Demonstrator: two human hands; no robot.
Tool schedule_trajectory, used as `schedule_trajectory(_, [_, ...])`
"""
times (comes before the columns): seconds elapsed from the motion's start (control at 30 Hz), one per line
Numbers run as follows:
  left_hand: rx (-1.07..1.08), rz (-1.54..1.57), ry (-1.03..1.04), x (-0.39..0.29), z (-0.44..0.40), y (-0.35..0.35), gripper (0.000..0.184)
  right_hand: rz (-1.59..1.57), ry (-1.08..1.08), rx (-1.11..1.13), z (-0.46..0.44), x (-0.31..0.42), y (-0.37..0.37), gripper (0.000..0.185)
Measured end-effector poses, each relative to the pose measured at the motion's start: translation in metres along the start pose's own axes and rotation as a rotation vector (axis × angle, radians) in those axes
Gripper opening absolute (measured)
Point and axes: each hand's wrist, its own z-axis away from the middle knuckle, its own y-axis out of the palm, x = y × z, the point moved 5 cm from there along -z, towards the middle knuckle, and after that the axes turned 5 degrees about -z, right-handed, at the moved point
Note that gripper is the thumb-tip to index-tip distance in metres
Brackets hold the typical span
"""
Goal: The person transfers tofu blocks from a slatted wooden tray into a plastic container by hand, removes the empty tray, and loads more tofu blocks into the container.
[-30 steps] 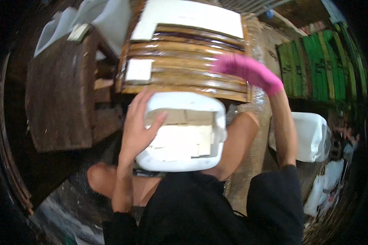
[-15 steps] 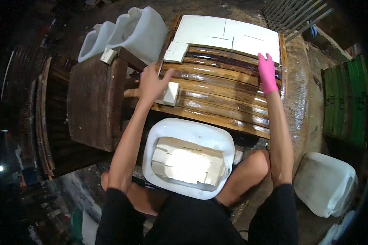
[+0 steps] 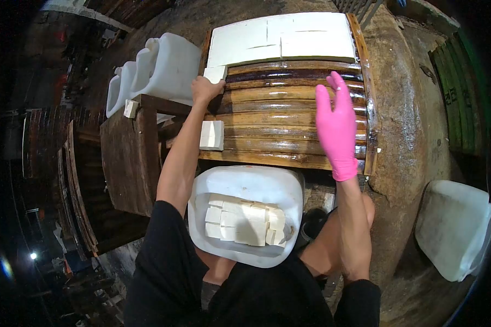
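Note:
My bare left hand (image 3: 207,90) is closed on a small white tofu block (image 3: 215,74) at the left edge of the slatted wooden board (image 3: 289,120). The thumb lies along the block's near side; the other fingers are partly hidden. Just beyond this block lies a large white tofu slab (image 3: 311,41) with several cut lines. My right hand (image 3: 337,125), in a pink glove, hovers over the right side of the board, its fingers apart and holding nothing. Another tofu block (image 3: 211,135) sits at the board's near left corner.
Between my legs stands a cut-open white plastic container (image 3: 245,177) with several tofu blocks (image 3: 251,220) inside. White jugs (image 3: 172,65) and a dark wooden stand (image 3: 126,158) are at the left. Another white container (image 3: 450,229) lies at the right, near green slats (image 3: 461,98).
My left hand has moved from above the near block to the block by the slab and closed on it. My right hand has drawn back from the slab toward me. The view has shifted.

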Motion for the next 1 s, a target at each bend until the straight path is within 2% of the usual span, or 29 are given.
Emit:
schedule_trajectory(0.17, [0.044, -0.030, 0.073, 0.007, 0.047, -0.009, 0.089, -0.092, 0.068, 0.066, 0.006, -0.010, 0.016, 0.053])
schedule_trajectory(0.27, [0.173, -0.039, 0.179, 0.036, 0.053, 0.014, 0.092, -0.140, 0.091, 0.126, 0.011, -0.006, 0.024, 0.053])
schedule_trajectory(0.3, [0.276, -0.110, 0.094, 0.032, 0.073, -0.004, 0.092, -0.159, 0.098, 0.149, 0.013, -0.004, 0.028, 0.053])
schedule_trajectory(0.4, [0.263, -0.021, 0.115, 0.038, 0.094, -0.008, 0.086, -0.168, 0.106, 0.214, 0.017, -0.002, 0.037, 0.055])
schedule_trajectory(0.43, [0.339, -0.037, 0.060, 0.040, 0.101, -0.003, 0.084, -0.161, 0.110, 0.234, 0.019, -0.001, 0.039, 0.056])
schedule_trajectory(0.67, [0.447, -0.141, 0.040, 0.036, 0.118, 0.011, 0.089, -0.177, 0.150, 0.285, 0.025, 0.005, 0.040, 0.059])
schedule_trajectory(0.77, [0.433, -0.049, 0.020, 0.036, 0.126, 0.010, 0.087, -0.163, 0.159, 0.296, 0.023, 0.006, 0.039, 0.059])
schedule_trajectory(0.87, [0.360, -0.115, 0.172, 0.037, 0.125, 0.013, 0.091, -0.139, 0.167, 0.310, 0.022, 0.001, 0.040, 0.060])
schedule_trajectory(1.0, [0.334, -0.215, 0.364, 0.011, 0.150, 0.000, 0.082, -0.034, 0.168, 0.366, 0.021, -0.005, 0.051, 0.059])
